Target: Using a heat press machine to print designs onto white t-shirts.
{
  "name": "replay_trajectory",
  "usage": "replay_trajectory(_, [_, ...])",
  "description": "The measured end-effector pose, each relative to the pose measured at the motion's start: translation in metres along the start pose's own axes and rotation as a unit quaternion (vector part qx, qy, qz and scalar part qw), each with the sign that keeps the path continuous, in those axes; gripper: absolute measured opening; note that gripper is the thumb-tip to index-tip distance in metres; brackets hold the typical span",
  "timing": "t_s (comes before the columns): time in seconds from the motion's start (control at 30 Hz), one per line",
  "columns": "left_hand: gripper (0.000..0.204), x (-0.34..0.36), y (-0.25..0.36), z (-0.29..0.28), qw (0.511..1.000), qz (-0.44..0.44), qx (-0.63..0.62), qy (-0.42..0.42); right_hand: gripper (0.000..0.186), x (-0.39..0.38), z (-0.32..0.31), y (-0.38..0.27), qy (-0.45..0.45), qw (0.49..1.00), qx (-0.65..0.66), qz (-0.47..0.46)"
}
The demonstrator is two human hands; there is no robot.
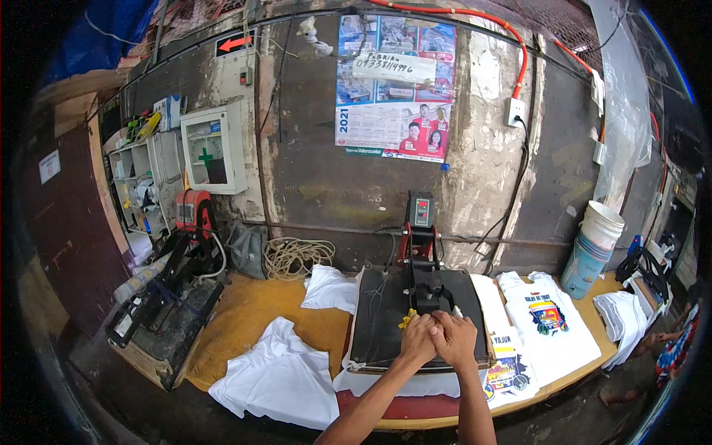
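Observation:
A black heat press (378, 319) is closed in front of me, with white cloth (400, 383) showing below its plate. At the front of the press, my left hand (420, 340) and my right hand (455, 343) are held together over its handle. Yellow material (407, 318) shows at the handle's left end, by my left fingers. The grip itself is mostly hidden under my hands. Right of the press lie a white shirt (579, 334) with a colourful vehicle print and another printed white shirt (505, 363), partly covered.
Left on the yellow-brown table (245, 311) are a crumpled white shirt (282, 367), a smaller white cloth (330, 288) and coiled rope (297, 256). A second heat press (167, 297) stands further left. At right are stacked buckets (586, 256) and folded shirts (621, 322).

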State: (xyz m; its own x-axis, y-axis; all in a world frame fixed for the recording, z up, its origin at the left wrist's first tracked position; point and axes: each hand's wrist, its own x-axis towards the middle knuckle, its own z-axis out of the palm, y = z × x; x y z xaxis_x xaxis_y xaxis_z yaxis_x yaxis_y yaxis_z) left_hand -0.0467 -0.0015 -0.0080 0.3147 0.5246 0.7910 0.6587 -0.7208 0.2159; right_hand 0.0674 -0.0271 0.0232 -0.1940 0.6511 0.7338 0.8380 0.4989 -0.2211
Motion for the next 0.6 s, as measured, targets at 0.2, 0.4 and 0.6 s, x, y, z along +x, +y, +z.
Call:
replay_trajectory(0.2, [0.011,0.0009,-0.0013,0.0006,0.999,-0.006,-0.004,-0.039,0.048,0.0008,0.0008,0.0023,0.003,1.000,0.008,-0.003])
replay_trajectory(0.4, [0.013,0.0016,-0.0012,0.0026,1.000,-0.007,-0.019,0.003,0.048,0.0016,0.0006,0.0014,-0.005,1.000,0.011,-0.003])
replay_trajectory(0.6, [0.011,-0.0012,-0.0008,0.0034,1.000,-0.011,-0.002,-0.017,0.051,-0.0001,0.0022,0.0025,-0.007,1.000,0.008,0.000])
